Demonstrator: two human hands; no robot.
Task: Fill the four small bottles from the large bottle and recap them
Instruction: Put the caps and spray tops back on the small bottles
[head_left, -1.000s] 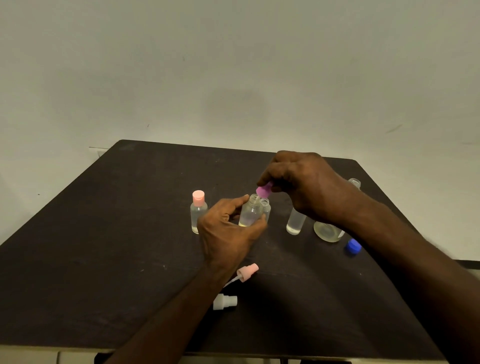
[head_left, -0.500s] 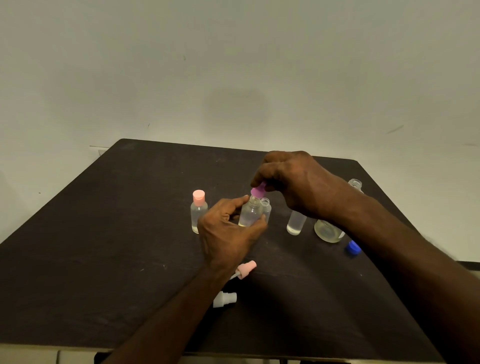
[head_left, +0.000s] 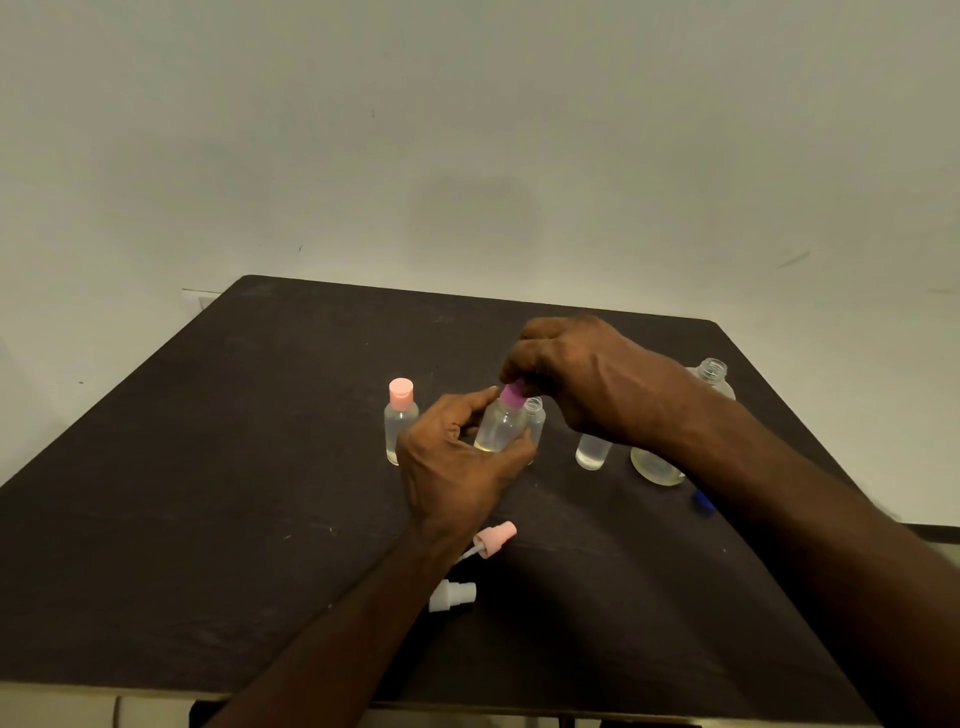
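My left hand (head_left: 457, 462) grips a small clear bottle (head_left: 500, 427) standing mid-table. My right hand (head_left: 582, 376) pinches a purple cap (head_left: 513, 393) that sits on that bottle's neck. Just behind it stands an uncapped small bottle (head_left: 535, 415). At the left is a small bottle with a pink cap (head_left: 401, 422). Another small open bottle (head_left: 591, 451) stands to the right, partly hidden by my right hand. The large bottle (head_left: 714, 375) stands open at the far right behind my wrist.
A pink spray top (head_left: 493, 539) and a white spray top (head_left: 451, 596) lie on the black table (head_left: 208, 493) near my left forearm. A blue cap (head_left: 702, 503) peeks out by my right arm. A pale wall rises behind the table.
My right hand has lowered the purple cap from above the bottle onto its neck. My left hand has kept its hold on the bottle.
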